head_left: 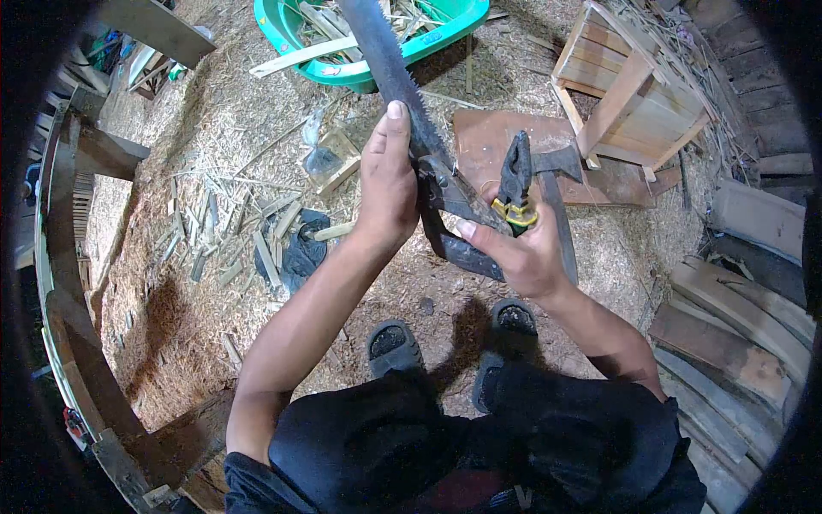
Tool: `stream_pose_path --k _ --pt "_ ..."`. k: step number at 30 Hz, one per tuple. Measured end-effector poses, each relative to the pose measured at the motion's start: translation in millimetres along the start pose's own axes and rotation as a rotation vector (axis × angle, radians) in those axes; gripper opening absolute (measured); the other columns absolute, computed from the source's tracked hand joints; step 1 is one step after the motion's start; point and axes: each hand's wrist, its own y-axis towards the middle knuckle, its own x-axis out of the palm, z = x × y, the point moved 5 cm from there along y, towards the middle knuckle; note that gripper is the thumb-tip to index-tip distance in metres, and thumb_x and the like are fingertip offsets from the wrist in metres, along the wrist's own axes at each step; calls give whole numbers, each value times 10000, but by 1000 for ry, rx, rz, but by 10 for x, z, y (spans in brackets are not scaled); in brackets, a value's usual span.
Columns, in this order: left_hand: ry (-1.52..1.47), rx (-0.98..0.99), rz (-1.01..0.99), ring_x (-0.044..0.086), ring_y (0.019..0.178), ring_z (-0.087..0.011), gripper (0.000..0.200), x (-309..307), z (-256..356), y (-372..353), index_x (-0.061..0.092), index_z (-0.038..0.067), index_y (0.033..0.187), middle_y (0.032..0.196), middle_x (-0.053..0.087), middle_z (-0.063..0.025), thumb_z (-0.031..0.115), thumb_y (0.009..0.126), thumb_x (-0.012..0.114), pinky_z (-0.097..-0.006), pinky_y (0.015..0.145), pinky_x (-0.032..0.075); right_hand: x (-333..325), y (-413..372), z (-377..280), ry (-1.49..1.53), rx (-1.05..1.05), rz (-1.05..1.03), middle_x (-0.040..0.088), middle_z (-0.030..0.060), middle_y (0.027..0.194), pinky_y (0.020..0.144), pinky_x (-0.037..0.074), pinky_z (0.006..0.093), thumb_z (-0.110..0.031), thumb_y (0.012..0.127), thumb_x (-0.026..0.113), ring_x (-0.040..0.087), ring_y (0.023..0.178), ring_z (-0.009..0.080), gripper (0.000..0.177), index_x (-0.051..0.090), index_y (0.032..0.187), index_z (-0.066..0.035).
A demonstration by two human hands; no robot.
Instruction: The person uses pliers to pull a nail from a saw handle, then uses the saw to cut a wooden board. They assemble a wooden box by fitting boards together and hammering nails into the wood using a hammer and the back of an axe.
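My left hand (391,176) is closed around the base of a handsaw, its thumb lying along the blade. The toothed saw blade (383,60) points up and away, over the green tub's edge in this view. A dark curved saw handle (462,255) hangs below, between my hands. In my right hand (527,257) are pliers (516,171) with yellow-and-black grips, jaws upward. The right thumb reaches to the saw's handle end. Just right of the pliers, a hammer-like tool (557,163) shows its metal head; its shaft runs down behind my right hand.
A green plastic tub (419,53) with wood scraps stands ahead. At the upper right, a wooden crate (629,94) rests by a brown board (505,141). Planks (728,343) lie along the right. Wood offcuts and a black plastic bag (304,253) litter the shavings-covered floor.
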Motion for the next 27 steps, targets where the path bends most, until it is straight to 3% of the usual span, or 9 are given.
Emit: stream_pose_path --k 4,7,10,11,16,17,22,25,27 --pt "27 64 63 529 692 -109 416 -45 -35 -1 594 84 1058 829 583 -7 476 999 467 -280 631 452 41 -15 45 -7 -23 -2 616 5 843 673 478 238 -128 832 740 579 758 63 247 557 965 -31" --pt "78 121 49 517 659 -106 449 -57 -1 14 594 68 1016 790 571 -8 496 995 461 -270 596 430 73 -47 -6 -209 -163 10 596 -5 816 653 463 228 -185 869 717 560 727 55 252 555 977 -25" --pt "63 51 30 417 606 -33 355 -82 59 3 534 124 853 700 475 52 428 1020 460 -217 541 348 61 9 8 -26 -27 -46 568 -18 795 631 439 215 -234 901 688 520 692 38 266 557 988 -20" --pt "69 31 5 412 603 -35 361 -99 36 0 528 124 844 694 470 51 433 1018 462 -219 534 343 28 55 -22 -116 -183 40 553 -33 771 605 419 209 -206 920 665 486 662 25 227 587 1006 -11" --pt "73 -61 -122 404 591 -41 387 -27 -64 -75 524 111 830 682 460 51 444 1016 460 -225 518 338 18 184 -100 -144 -88 -50 602 -35 794 637 431 212 -145 926 651 522 717 28 180 652 1039 -6" --pt "104 -25 -35 408 494 -89 492 41 -71 -93 455 131 702 578 386 27 534 986 446 -253 456 328 44 180 -136 -168 -92 -71 601 -35 790 637 437 212 -137 924 652 521 715 26 178 645 1041 -4" --pt "84 -88 -60 433 505 -80 451 116 -31 -152 472 121 761 616 425 23 508 991 459 -241 452 354 70 141 -157 -167 -141 -62 629 -13 804 642 456 216 -126 909 667 552 722 34 171 643 1021 1" --pt "104 -110 -45 443 509 -78 434 201 57 -228 490 113 784 618 442 20 488 998 460 -241 453 365 59 139 -80 127 134 -139 629 -11 792 611 450 219 -139 910 668 555 676 50 156 652 997 -11" --pt "169 -69 -102 454 512 -75 425 180 35 -197 503 109 794 620 459 17 477 1002 460 -239 453 374 47 148 -29 151 114 -97 622 -12 777 587 439 225 -145 914 664 549 648 60 147 656 985 -16"
